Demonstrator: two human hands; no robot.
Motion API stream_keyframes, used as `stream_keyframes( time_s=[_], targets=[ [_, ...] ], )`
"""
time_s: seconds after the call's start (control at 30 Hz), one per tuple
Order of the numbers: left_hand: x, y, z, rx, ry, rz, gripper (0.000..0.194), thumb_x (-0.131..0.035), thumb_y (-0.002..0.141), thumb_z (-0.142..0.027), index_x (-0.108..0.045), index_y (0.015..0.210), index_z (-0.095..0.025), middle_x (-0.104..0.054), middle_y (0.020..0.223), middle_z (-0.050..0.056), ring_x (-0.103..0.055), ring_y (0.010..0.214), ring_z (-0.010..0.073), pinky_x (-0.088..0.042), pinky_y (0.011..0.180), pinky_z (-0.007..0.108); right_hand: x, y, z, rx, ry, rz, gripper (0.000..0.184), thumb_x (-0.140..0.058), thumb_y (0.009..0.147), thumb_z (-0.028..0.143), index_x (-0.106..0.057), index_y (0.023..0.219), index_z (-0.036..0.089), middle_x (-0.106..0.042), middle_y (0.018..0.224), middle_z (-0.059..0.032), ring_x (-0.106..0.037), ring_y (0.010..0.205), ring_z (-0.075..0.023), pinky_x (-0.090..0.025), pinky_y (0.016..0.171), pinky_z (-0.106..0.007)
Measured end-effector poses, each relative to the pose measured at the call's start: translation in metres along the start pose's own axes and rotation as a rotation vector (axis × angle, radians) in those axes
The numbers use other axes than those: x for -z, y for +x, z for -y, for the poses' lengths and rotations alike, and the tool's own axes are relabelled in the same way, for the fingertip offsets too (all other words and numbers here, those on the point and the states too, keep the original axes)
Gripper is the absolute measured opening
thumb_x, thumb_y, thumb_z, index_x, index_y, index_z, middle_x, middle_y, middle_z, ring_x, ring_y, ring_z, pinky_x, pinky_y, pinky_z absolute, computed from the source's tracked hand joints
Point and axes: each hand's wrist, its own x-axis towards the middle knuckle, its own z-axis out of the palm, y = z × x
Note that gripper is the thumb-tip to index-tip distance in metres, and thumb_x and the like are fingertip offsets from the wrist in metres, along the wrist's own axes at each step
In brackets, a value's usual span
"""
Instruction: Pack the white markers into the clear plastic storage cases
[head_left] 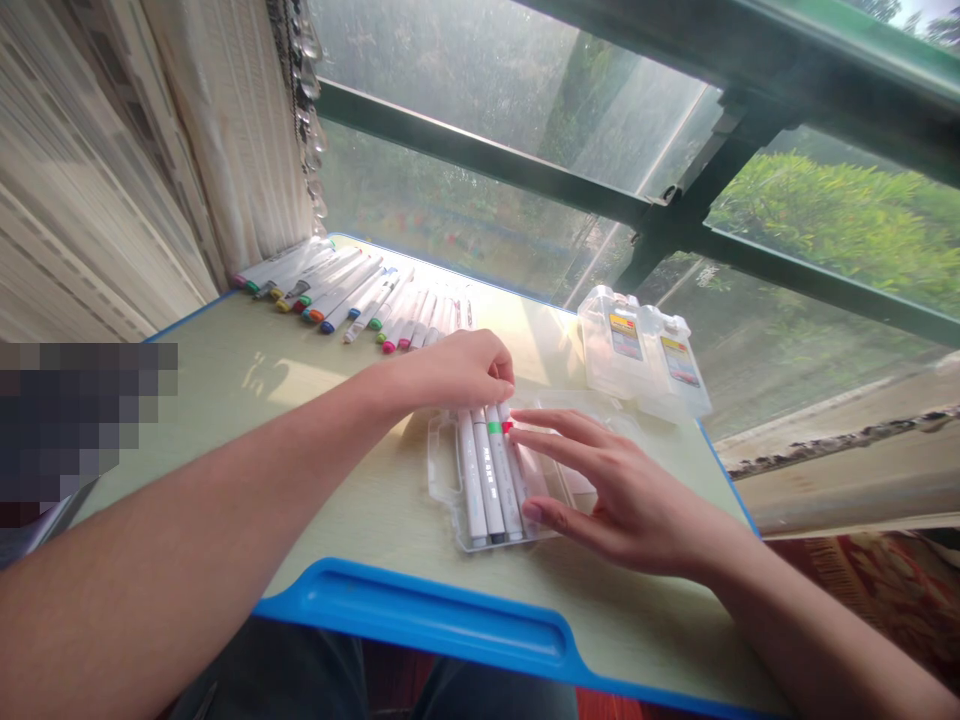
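Note:
A clear plastic case (442,470) lies open on the table, with several white markers standing side by side in it. One marker (495,480) has a green band, and a marker with a red band (508,428) lies to its right. My left hand (465,365) is closed over the far ends of these markers, thumb and finger pinched at the red-banded marker's tip; the fingertips are partly hidden. From the right, my right hand (622,490) reaches over the case. Its fingers are spread, fingertips by the red-banded marker and thumb near the markers' lower part.
Several loose markers (337,305) with coloured ends lie in a row along the table's far left edge. Two clear cases with labels (637,350) stand at the far right by the window (487,150). A blue tray edge (435,615) borders the table's near side; a curtain (187,130) hangs left.

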Motion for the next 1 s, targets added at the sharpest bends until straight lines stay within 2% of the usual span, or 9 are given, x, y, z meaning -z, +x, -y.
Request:
stream_keyframes(
  time_s=[0.27, 0.47, 0.63, 0.9, 1.0],
  targets=[
    [0.0037, 0.0012, -0.0016, 0.054, -0.042, 0.022, 0.025, -0.056, 0.069, -0.016, -0.076, 0.083, -0.02, -0.076, 0.088, 0.002, -0.067, 0.079, 0.0167, -0.046, 0.062, 0.023, 0.0002, -0.0018, -0.0024, 0.004, 0.003, -0.018, 0.056, -0.06, 0.093, 0.041, -0.049, 0.144, 0.02, -0.052, 0.146, -0.0107, -0.05, 0.133, -0.0244, -0.046, 0.11, -0.041],
    [0.0034, 0.0003, 0.0023, 0.014, -0.055, 0.028, 0.024, -0.059, 0.068, -0.02, -0.076, 0.085, -0.019, -0.075, 0.082, 0.002, -0.066, 0.074, 0.0166, -0.046, 0.059, 0.024, 0.0016, -0.0009, -0.0007, 0.021, 0.001, 0.015, 0.049, -0.06, 0.094, 0.04, -0.056, 0.137, 0.02, -0.056, 0.144, -0.0094, -0.048, 0.134, -0.0246, -0.046, 0.11, -0.041],
    [0.0023, 0.0016, 0.005, -0.007, -0.056, 0.02, 0.025, -0.061, 0.068, -0.021, -0.076, 0.087, -0.017, -0.075, 0.083, 0.003, -0.067, 0.073, 0.0164, -0.046, 0.059, 0.023, 0.0025, 0.0002, 0.0006, 0.053, 0.016, 0.0, 0.049, -0.06, 0.094, 0.037, -0.053, 0.141, 0.023, -0.06, 0.139, -0.0084, -0.05, 0.133, -0.0249, -0.046, 0.109, -0.043],
    [0.0021, 0.0013, 0.006, -0.047, -0.091, 0.015, 0.021, -0.062, 0.069, -0.023, -0.074, 0.086, -0.016, -0.075, 0.083, 0.005, -0.067, 0.073, 0.0167, -0.046, 0.06, 0.024, 0.0035, 0.0006, 0.0014, 0.045, 0.035, -0.004, 0.049, -0.062, 0.092, 0.036, -0.055, 0.14, 0.024, -0.059, 0.139, -0.0118, -0.052, 0.131, -0.0287, -0.048, 0.106, -0.048],
    [0.0023, 0.0017, 0.0072, -0.047, -0.093, 0.0, 0.021, -0.064, 0.069, -0.024, -0.074, 0.086, -0.015, -0.075, 0.084, 0.005, -0.067, 0.073, 0.0167, -0.046, 0.06, 0.024, 0.0038, 0.0005, 0.002, 0.045, 0.035, 0.001, 0.049, -0.062, 0.092, 0.036, -0.055, 0.14, 0.024, -0.06, 0.139, -0.0116, -0.052, 0.13, -0.0277, -0.048, 0.106, -0.046]
  ],
)
